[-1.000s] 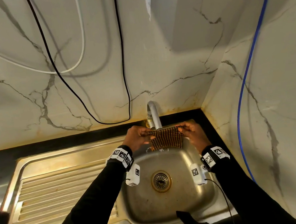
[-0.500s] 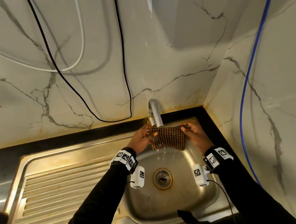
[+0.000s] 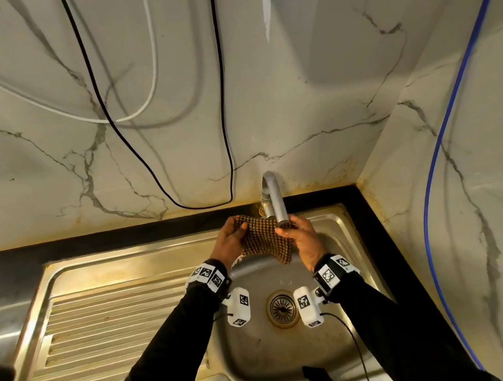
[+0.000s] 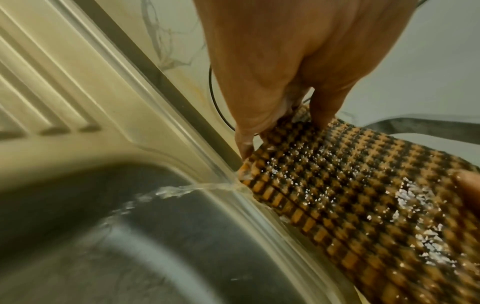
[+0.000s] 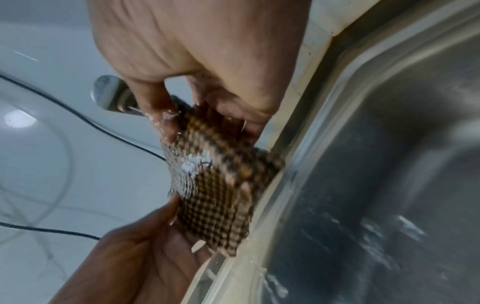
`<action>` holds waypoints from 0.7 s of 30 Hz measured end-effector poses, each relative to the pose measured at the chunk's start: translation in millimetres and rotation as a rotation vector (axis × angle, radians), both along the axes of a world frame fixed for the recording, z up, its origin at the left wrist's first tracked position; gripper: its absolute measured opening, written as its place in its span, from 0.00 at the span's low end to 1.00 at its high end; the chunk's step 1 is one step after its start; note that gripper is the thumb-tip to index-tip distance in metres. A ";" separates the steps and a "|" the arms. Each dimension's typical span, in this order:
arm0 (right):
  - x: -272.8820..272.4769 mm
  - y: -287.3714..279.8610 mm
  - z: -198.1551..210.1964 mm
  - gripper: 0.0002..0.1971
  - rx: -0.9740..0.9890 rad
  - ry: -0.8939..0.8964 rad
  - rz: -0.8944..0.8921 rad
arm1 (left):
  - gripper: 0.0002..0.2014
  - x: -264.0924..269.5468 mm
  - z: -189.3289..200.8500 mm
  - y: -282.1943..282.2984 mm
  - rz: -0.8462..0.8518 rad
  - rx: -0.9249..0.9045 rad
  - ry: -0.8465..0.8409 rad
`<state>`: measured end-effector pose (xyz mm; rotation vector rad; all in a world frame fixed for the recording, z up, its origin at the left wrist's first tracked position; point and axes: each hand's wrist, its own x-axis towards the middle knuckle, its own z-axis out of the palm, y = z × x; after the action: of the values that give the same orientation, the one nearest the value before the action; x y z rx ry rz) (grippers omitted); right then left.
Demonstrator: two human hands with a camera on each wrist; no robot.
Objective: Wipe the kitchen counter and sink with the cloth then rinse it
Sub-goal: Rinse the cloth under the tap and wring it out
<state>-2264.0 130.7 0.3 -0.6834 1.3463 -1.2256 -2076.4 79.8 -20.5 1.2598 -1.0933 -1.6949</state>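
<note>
A brown and orange checked cloth (image 3: 264, 240) (image 4: 369, 197) (image 5: 218, 191) is stretched under the grey tap (image 3: 274, 200) at the back of the steel sink (image 3: 261, 350). My left hand (image 3: 229, 243) (image 4: 280, 115) pinches its left edge. My right hand (image 3: 300, 238) (image 5: 197, 115) pinches its right edge just below the spout. The cloth is wet and glistening. In the left wrist view water (image 4: 182, 190) runs off its lower corner into the basin. The fingertips behind the cloth are hidden.
The drain (image 3: 283, 309) sits in the basin below the hands. A ribbed draining board (image 3: 112, 323) lies to the left, a black counter strip (image 3: 94, 238) behind. Marble walls stand close at back and right; black (image 3: 222, 100), white and blue (image 3: 435, 152) cables hang there.
Both hands have shifted the cloth slightly back and closer under the spout; it now hangs bunched and skewed, with its lower right corner drooping. Both hands keep their hold.
</note>
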 end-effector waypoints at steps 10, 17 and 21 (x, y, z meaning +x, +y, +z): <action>-53.7 27.6 -11.2 0.18 0.082 -0.172 -0.184 | 0.08 -79.5 15.1 15.5 0.009 0.232 0.084; -60.5 26.2 -10.0 0.18 0.065 -0.066 -0.100 | 0.06 -77.6 -0.5 9.2 0.028 0.284 0.134; -31.1 14.6 -4.7 0.17 0.060 -0.050 -0.081 | 0.11 -50.8 -10.8 -0.8 0.033 0.190 0.193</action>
<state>-2295.1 145.3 -4.4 -0.5573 1.3750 -1.2529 -2127.2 79.0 -31.3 1.1925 -0.8096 -1.8857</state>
